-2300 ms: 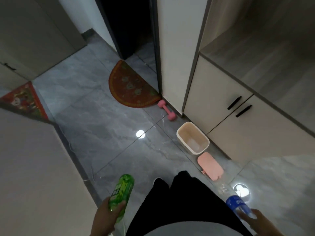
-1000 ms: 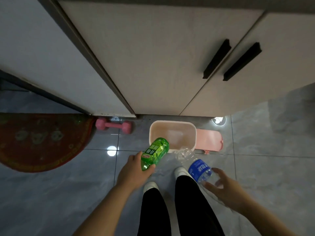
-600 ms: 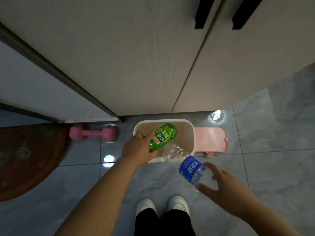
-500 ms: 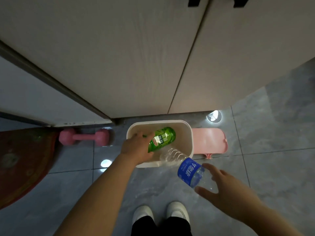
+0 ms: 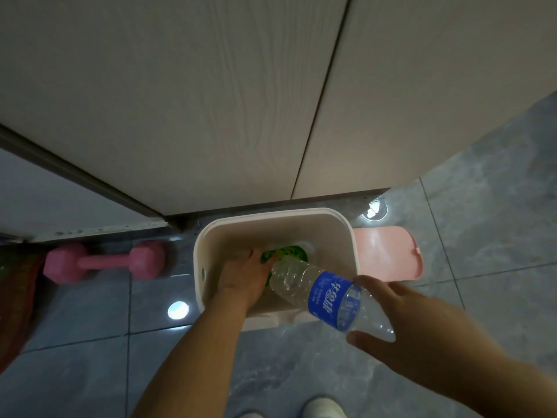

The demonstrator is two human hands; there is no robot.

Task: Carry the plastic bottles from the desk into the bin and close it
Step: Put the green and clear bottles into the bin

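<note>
A cream open-topped bin [image 5: 301,218] stands on the floor against the cupboard. My left hand [image 5: 244,276] is down inside it, fingers around the green bottle [image 5: 284,255], which shows only as a green patch near the bin's bottom. My right hand [image 5: 413,330] grips the base of a clear bottle with a blue label [image 5: 324,295]. That bottle is tilted, its neck end pointing into the bin over the near rim. The pink lid [image 5: 387,256] lies flat on the floor just right of the bin.
Beige cupboard doors [image 5: 211,101] rise directly behind the bin. A pink dumbbell [image 5: 102,262] lies on the grey tile floor to the left, with a red mat [image 5: 15,303] at the far left edge. My white shoes [image 5: 322,407] show at the bottom.
I have leaned closer over the bin. My left hand has gone down into it with the green bottle. The blue-labelled bottle has come forward over the near rim.
</note>
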